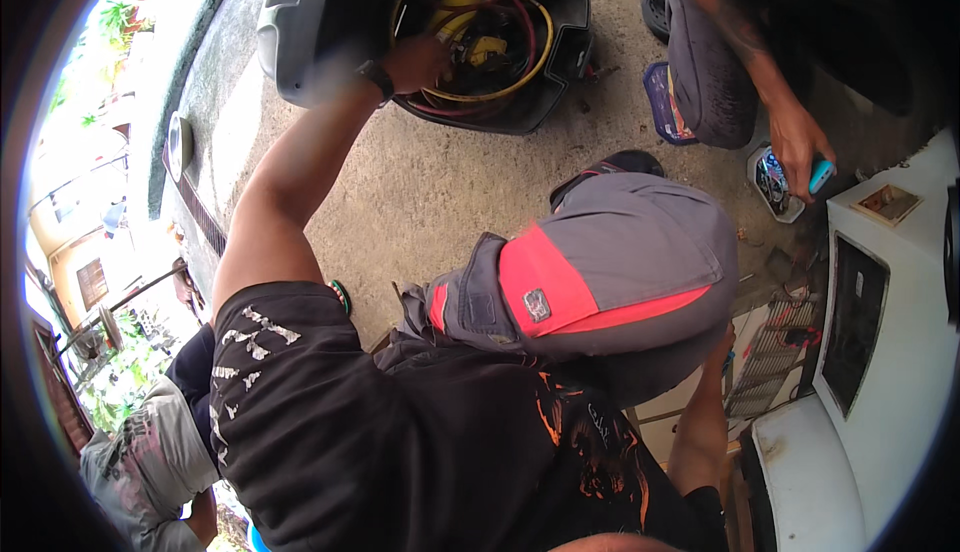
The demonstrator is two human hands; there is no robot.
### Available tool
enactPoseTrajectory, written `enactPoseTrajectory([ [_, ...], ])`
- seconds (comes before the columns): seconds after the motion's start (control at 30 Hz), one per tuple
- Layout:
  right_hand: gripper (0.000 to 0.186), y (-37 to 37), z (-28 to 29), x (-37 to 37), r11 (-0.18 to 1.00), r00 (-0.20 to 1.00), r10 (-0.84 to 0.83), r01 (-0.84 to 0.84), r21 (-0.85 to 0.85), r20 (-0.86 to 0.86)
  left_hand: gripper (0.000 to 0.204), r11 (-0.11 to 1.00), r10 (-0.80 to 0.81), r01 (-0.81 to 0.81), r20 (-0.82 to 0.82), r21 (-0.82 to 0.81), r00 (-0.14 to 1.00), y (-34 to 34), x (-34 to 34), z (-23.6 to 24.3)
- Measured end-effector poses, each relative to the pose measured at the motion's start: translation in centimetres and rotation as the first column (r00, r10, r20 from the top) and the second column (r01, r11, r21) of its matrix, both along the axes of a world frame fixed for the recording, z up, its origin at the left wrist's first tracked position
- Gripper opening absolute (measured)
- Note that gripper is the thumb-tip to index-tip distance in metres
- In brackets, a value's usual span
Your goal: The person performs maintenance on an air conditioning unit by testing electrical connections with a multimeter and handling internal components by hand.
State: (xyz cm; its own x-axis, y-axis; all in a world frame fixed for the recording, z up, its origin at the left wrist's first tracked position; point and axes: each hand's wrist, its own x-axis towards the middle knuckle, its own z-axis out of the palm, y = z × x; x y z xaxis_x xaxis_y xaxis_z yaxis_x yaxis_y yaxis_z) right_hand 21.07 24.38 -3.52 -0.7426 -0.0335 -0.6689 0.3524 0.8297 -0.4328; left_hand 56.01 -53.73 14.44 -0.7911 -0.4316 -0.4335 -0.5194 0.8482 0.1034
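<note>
My left hand (418,63), with a dark watch on the wrist, reaches into a black open case (570,47). Its fingers are among yellow tools (462,2) and a coiled yellow-and-red hose (548,37); whether they grip anything is hidden. My right hand (722,347) is low beside my bent knee, next to a white appliance-like unit (900,282). The grey-and-red trouser leg (620,252) covers most of its fingers. A small bit of blue shows by this hand, too little to name.
At upper right, a co-worker's hand (797,147) holds a light-blue object (822,174) over a small tray of parts (790,214). A purple-rimmed container (660,102) lies by their knee. A slatted metal grille (765,362) is beside the white unit. Another person (150,462) is at lower left.
</note>
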Motion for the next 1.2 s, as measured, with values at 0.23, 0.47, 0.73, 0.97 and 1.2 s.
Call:
enactPoseTrajectory([
  [0.23,0.05,2.4,-1.1,-1.4,0.84,0.894,-0.404,0.446,-0.309,0.193,0.019,0.982,0.142,-0.179,-0.388,-0.06,0.911,-2.2,0.4,-3.4],
  [0.47,0.049,-4.0,3.2,-0.6,0.928,0.959,-0.27,0.284,-0.24,0.091,0.077,0.834,0.543,-0.519,-0.448,0.189,0.71,-2.8,1.0,-7.6],
  [0.73,0.048,-14.2,11.6,-1.2,0.96,0.988,0.148,-0.154,-0.232,-0.044,0.096,0.827,0.542,-0.561,-0.284,0.016,0.791,-1.4,-0.4,-7.6],
  [0.97,0.048,-27.6,19.2,-2.3,0.722,0.78,0.597,-0.625,-0.298,-0.187,0.099,0.853,0.447,-0.481,-0.192,-0.205,0.874,4.9,-5.0,-3.8],
  [1.2,0.048,-40.8,26.4,-1.9,0.058,0.136,0.814,-0.986,-0.154,-0.565,0.096,0.935,0.321,-0.349,-0.277,-0.057,0.906,9.4,-6.9,-2.4],
])
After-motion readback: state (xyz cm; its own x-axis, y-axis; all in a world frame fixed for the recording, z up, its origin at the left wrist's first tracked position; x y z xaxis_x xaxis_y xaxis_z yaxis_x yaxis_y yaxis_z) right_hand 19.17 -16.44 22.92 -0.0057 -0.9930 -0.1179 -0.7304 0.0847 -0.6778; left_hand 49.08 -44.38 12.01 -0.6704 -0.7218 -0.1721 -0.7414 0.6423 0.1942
